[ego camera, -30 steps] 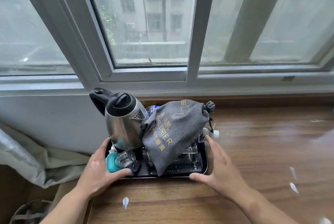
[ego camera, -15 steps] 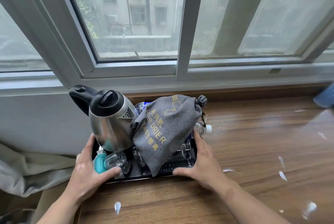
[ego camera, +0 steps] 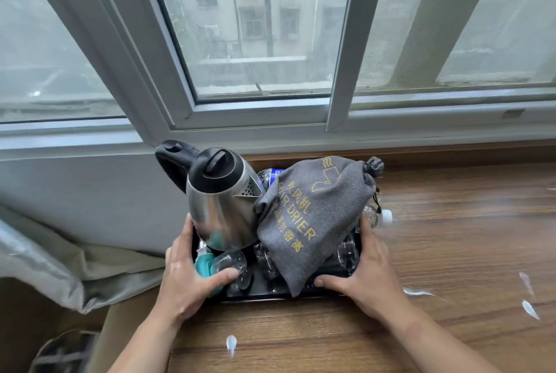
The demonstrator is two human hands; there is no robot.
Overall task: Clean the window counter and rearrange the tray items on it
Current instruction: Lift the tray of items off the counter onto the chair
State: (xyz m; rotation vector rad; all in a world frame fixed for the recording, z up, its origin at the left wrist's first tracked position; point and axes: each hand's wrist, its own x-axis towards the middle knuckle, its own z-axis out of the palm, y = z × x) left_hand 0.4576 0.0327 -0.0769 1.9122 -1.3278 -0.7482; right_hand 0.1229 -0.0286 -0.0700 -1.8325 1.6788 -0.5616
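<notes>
Head view, tray (ego camera: 270, 298): sits at the left end of the counter (ego camera: 436, 252) below the window; loaded with kettle (ego camera: 222, 207), grey bag (ego camera: 304, 222) and glasses
Left hand (ego camera: 189, 279): grips the tray's left end, thumb over the near rim
Right hand (ego camera: 364, 277): grips the right end likewise
Done: apparently little; white scraps (ego camera: 231, 344) litter the wood
Left: wiping; rearranging

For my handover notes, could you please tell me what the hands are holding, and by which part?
The black tray, by its ends: the left hand grips the left end, the right hand the right end, thumbs over the near rim.
</notes>
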